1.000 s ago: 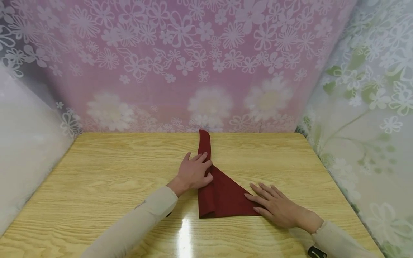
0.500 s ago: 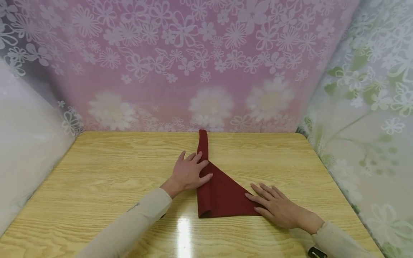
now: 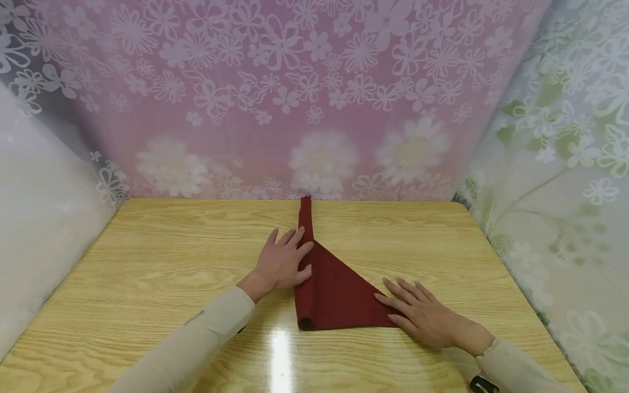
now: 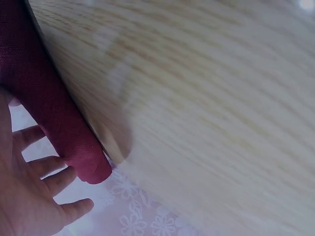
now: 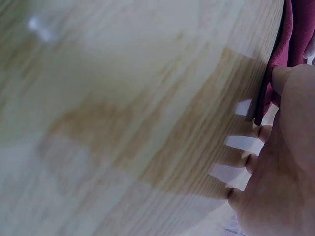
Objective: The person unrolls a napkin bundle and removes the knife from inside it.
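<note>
A dark red cloth lies on the table, its left side rolled into a narrow tube and its right side a flat triangle. The tube's far end reaches the table's back edge, and its near end shows a round opening. My left hand rests on the roll with spread fingers, the fingertips lying over it. In the left wrist view the rolled cloth passes beside those fingers. My right hand lies flat with straight fingers, pressing the cloth's right corner; its fingertips cover that corner.
The wood-grain table has a bright light reflection near the front. A pink flowered curtain hangs behind it, with a pale flowered covering at the right and a whitish one at the left.
My left hand has shifted a little to the left with the roll, which has become narrower and tighter. More of the flat triangle shows. My right hand has stayed in place on the corner.
</note>
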Available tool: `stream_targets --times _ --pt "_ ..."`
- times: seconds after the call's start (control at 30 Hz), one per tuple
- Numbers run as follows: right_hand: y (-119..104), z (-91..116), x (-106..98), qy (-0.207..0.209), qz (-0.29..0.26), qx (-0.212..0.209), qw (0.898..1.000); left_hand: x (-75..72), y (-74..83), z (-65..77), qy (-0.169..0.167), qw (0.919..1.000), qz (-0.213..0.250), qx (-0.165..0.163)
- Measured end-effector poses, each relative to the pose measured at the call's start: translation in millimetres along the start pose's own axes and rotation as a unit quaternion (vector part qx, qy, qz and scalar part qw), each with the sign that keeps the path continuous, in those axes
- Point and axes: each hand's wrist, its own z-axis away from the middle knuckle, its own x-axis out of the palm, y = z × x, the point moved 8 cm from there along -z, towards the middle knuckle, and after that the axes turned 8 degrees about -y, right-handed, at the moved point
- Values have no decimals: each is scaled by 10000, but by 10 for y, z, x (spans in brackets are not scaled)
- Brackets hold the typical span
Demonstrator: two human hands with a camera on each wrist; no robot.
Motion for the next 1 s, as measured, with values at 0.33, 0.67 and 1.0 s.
stream_targets --times 0.33,0.67,1.0 --pt "-21 3 10 125 158 -134 9997 48 22 40 -182 9988 -129 433" --pt "-128 3 -67 109 98 -267 9995 116 -91 111 -447 9988 202 8" --pt "-119 5 -73 109 90 -187 9997 266 -107 178 -832 9965 -85 -93"
